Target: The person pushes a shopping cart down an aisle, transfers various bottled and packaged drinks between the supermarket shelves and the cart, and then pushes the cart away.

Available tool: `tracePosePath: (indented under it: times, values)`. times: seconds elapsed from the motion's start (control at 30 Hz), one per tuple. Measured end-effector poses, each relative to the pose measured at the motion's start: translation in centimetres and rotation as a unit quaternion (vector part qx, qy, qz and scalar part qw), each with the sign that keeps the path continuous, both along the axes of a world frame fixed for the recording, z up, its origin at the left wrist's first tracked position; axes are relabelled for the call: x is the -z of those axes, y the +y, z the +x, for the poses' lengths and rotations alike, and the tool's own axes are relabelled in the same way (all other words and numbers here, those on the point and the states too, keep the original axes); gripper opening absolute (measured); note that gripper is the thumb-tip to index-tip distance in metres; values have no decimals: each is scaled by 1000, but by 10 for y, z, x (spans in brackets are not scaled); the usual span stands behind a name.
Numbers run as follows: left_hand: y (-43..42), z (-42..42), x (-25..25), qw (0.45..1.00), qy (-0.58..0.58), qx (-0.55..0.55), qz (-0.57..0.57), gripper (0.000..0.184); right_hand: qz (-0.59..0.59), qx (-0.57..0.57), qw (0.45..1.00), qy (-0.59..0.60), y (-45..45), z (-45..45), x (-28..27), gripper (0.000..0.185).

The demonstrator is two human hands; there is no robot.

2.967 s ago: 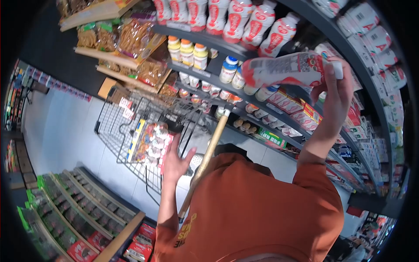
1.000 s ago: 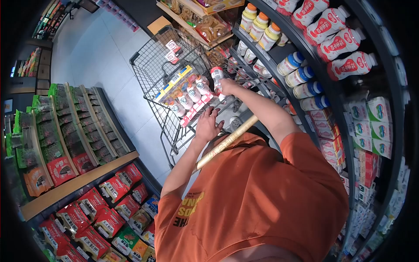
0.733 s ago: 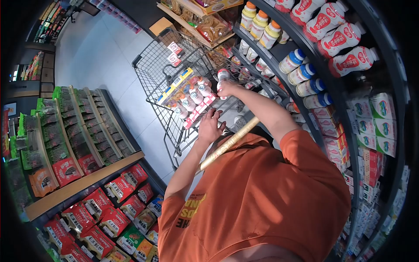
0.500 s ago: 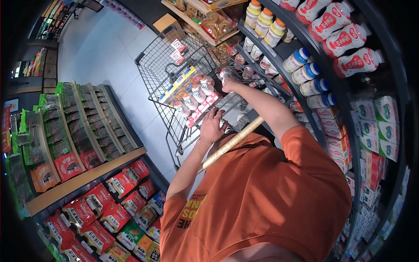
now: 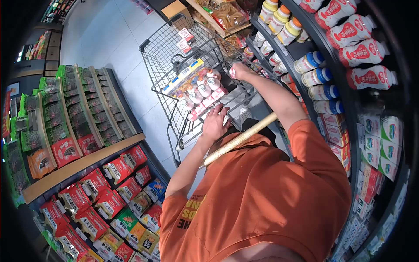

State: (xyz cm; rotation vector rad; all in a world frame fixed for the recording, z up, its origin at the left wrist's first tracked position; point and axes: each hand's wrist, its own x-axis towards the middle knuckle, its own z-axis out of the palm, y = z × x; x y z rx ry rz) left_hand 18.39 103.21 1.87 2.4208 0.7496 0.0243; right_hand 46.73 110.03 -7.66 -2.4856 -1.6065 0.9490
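My right hand [image 5: 244, 73] is closed around a small red-and-white bottle [image 5: 233, 72] above the right side of the wire shopping cart [image 5: 153, 65]. Fingers hide most of the bottle. My left hand [image 5: 215, 124] hovers by the near end of the cart, fingers apart and holding nothing. Just beyond it in the cart is a pack of small white bottles [image 5: 204, 90] with pink-and-white packaging [image 5: 208, 101] along its near side. A blue-and-yellow edged pack [image 5: 183, 78] lies behind these bottles. Two small red-and-white packs [image 5: 184, 40] are at the cart's far end.
A pale yellow bar [image 5: 240, 139] crosses in front of my waist. Shelves on the right carry blue-capped bottles [image 5: 321, 75], orange-capped bottles [image 5: 279, 19] and pink-white bottles [image 5: 351, 30]. Red snack bags [image 5: 94, 183] fill a rack at left. Grey floor tiles [image 5: 104, 39] run alongside the cart.
My right hand has moved toward the right shelves with the bottle, which is now more hidden by the fingers. My left hand stays by the cart's near end. The view has shifted slightly.
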Motion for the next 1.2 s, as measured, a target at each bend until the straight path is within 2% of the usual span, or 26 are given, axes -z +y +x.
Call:
tracePosePath:
  times: [0.27, 0.37, 0.4, 0.5, 0.67, 0.7, 0.77, 0.8, 0.83, 0.93, 1.03, 1.07, 1.1, 1.17, 1.2]
  values:
    - [0, -1, 2, 1000, 6, -6, 5, 47, 32, -51, 996, -67, -6, 10, 3, 18]
    - [1, 0, 1, 1000, 8, -4, 0, 47, -1, -45, 996, -80, -14, 5, 10, 18]
    - [2, 0, 1, 1000, 5, -6, 0, 47, -56, -58, 993, -87, -11, 6, 5, 26]
    - [1, -1, 0, 1000, 2, -11, -5, 48, -45, -79, 994, -57, -14, 5, -9, 25]
    - [5, 3, -8, 998, 25, -7, -50, 55, 24, -129, 988, -78, -23, -4, -61, 19]
    - [6, 5, -10, 998, 37, -3, -54, 57, 49, -129, 988, -64, -31, -5, -83, 22]
    - [7, 14, -13, 995, 102, 13, -15, 64, 138, -99, 985, -5, -58, -5, -123, 39]
    - [6, 22, -20, 994, 109, 21, 10, 63, 195, -75, 978, 12, -72, -5, -140, 38]
    - [6, 31, -31, 992, 118, 28, 35, 63, 251, -52, 966, 29, -88, -3, -155, 38]
    - [1, 62, -49, 999, 5, 22, 44, 61, 349, 64, 935, 19, -138, 9, -200, 34]
    - [-8, 91, -68, 991, -99, 29, -85, 61, 479, 193, 856, 4, -182, 25, -254, 19]
    - [-17, 99, -87, 991, -82, 38, -97, 64, 531, 198, 820, -78, -195, 35, -272, 19]
    - [-25, 103, -84, 989, -92, 60, -100, 64, 578, 200, 775, -158, -209, 44, -285, 19]
    - [-39, 107, -74, 983, -109, 101, -107, 66, 614, 290, 683, -269, -235, 63, -299, 29]
    - [-47, 108, -72, 982, -110, 117, -99, 64, 598, 288, 659, -353, -245, 75, -312, 42]
